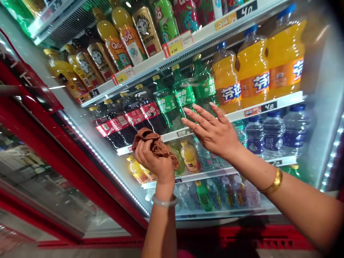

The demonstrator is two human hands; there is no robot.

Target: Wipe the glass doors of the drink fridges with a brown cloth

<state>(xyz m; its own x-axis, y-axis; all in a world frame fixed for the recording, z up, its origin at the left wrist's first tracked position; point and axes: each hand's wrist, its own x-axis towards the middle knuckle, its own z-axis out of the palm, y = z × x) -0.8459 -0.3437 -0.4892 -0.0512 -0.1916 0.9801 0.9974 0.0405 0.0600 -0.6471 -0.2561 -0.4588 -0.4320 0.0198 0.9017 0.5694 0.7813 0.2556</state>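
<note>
A crumpled brown cloth (162, 148) is bunched in my left hand (154, 161), in front of the shelf edge below the cola bottles (149, 113). My right hand (215, 132) is stretched out with its fingers apart and holds nothing. Its fingertips are in front of the green Sprite bottles (185, 91); whether they touch a bottle I cannot tell. Orange Fanta bottles (228, 91) stand to the right of these on the same shelf.
The upper shelf carries juice bottles (126, 39) and gold-labelled bottles. Water bottles (274, 130) and yellow juice bottles (190, 157) fill the shelf below, with small bottles (204, 195) at the bottom. Price tags (177, 44) line the shelf edges. A red door frame (88, 168) borders the left.
</note>
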